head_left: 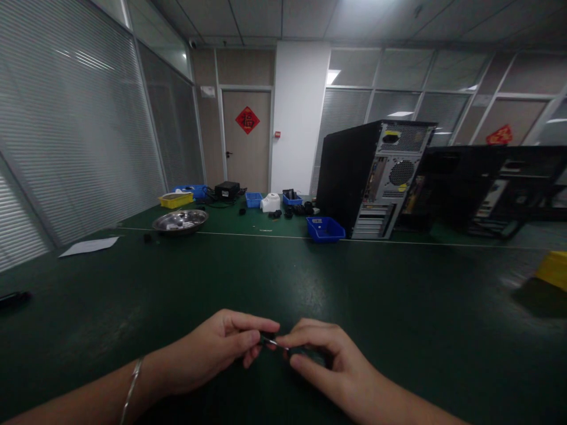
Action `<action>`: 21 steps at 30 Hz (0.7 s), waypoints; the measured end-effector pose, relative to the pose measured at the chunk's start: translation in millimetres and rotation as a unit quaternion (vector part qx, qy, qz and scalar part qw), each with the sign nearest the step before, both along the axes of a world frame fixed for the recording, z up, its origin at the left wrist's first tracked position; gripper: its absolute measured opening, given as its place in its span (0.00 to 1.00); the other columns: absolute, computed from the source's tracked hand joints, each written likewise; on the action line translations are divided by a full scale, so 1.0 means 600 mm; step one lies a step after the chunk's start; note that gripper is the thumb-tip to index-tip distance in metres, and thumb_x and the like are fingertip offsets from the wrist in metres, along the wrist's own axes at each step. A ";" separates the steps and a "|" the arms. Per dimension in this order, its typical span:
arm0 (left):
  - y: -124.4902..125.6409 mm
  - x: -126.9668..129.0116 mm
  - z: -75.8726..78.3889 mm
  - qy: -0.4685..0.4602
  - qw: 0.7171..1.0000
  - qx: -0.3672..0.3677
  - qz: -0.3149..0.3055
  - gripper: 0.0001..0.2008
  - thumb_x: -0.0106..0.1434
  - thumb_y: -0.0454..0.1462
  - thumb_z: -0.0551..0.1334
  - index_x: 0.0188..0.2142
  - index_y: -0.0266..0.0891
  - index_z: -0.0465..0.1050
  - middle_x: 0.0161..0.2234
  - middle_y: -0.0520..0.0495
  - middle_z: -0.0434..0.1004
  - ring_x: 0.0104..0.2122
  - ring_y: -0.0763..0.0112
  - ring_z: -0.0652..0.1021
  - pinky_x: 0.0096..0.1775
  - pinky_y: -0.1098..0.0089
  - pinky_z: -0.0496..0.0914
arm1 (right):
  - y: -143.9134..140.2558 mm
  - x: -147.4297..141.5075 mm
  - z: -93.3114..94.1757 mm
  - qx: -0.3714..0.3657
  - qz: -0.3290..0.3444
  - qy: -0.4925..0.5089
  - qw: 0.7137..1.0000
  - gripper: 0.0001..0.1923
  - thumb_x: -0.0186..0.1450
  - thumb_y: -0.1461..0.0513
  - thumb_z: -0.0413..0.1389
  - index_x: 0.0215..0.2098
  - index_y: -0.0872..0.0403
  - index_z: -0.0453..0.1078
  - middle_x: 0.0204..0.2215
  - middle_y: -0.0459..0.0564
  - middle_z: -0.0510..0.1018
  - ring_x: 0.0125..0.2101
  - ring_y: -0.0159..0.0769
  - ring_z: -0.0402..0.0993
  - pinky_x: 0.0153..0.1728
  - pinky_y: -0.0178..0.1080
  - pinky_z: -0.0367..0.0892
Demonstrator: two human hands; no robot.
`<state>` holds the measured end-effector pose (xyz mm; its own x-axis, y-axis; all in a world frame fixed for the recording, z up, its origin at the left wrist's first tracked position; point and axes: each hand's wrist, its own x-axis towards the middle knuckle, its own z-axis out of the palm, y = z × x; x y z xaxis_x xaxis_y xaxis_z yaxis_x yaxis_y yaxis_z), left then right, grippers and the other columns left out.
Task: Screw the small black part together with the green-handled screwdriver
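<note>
Low over the near part of the dark green table (283, 277), my left hand (212, 351) and my right hand (330, 360) meet fingertip to fingertip. Between them they pinch a small dark part with a thin metal tip (269, 341); its exact shape is too small to make out. A thin bracelet circles my left wrist (132, 381). Both hands hover just above the table surface.
A black computer tower (376, 177) stands at the back right with a blue bin (325, 229) in front of it. A metal bowl (180, 221), a yellow tray (176, 200), more blue bins and small parts lie at the back. A paper sheet (88, 246) lies left, a yellow object (553, 268) right.
</note>
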<state>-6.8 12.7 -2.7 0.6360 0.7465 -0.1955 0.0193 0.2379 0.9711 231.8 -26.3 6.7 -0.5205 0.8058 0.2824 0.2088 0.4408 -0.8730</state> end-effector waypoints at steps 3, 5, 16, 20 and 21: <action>0.004 -0.002 -0.006 0.002 1.000 0.029 0.000 0.18 0.61 0.45 0.65 0.47 0.39 0.77 0.32 0.49 0.74 0.27 0.74 0.68 0.30 0.72 0.59 | -0.002 0.001 -0.002 0.003 -0.002 -0.004 1.000 0.12 0.67 0.65 0.57 0.49 0.52 0.76 0.38 0.52 0.78 0.39 0.38 0.75 0.40 0.39 0.67; 0.006 -0.002 -0.009 0.007 0.998 0.055 -0.004 0.18 0.64 0.45 0.62 0.49 0.38 0.74 0.35 0.47 0.76 0.27 0.74 0.68 0.30 0.72 0.60 | 0.000 0.001 -0.003 0.004 -0.002 0.000 1.000 0.13 0.67 0.64 0.56 0.49 0.51 0.75 0.38 0.51 0.78 0.39 0.38 0.75 0.40 0.39 0.67; -0.010 -0.002 0.011 0.179 0.938 0.290 -0.069 0.13 0.68 0.44 0.57 0.34 0.39 0.74 0.32 0.50 0.74 0.33 0.69 0.72 0.37 0.69 0.65 | 0.006 0.002 -0.006 -0.010 -0.064 0.011 0.998 0.11 0.67 0.61 0.56 0.47 0.51 0.76 0.36 0.51 0.78 0.37 0.40 0.75 0.38 0.41 0.66; -0.017 0.003 0.020 0.228 0.893 0.375 -0.104 0.09 0.66 0.42 0.60 0.36 0.42 0.77 0.38 0.48 0.73 0.42 0.64 0.71 0.45 0.66 0.65 | 0.006 0.001 -0.007 -0.006 -0.061 0.010 0.998 0.12 0.67 0.61 0.57 0.47 0.50 0.76 0.36 0.50 0.79 0.37 0.40 0.75 0.39 0.41 0.66; -0.018 0.004 0.021 0.232 0.890 0.379 -0.106 0.08 0.66 0.42 0.60 0.40 0.44 0.76 0.41 0.48 0.72 0.44 0.63 0.71 0.46 0.65 0.65 | 0.006 0.000 -0.007 -0.006 -0.064 0.009 0.998 0.11 0.67 0.61 0.57 0.47 0.50 0.76 0.36 0.50 0.79 0.37 0.40 0.75 0.39 0.41 0.67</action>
<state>-4.6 2.1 9.8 0.7601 0.6488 0.0358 0.4256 -0.5387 0.7271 231.9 -22.8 2.8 -0.4074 0.8690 0.2809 0.2469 0.4009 -0.8822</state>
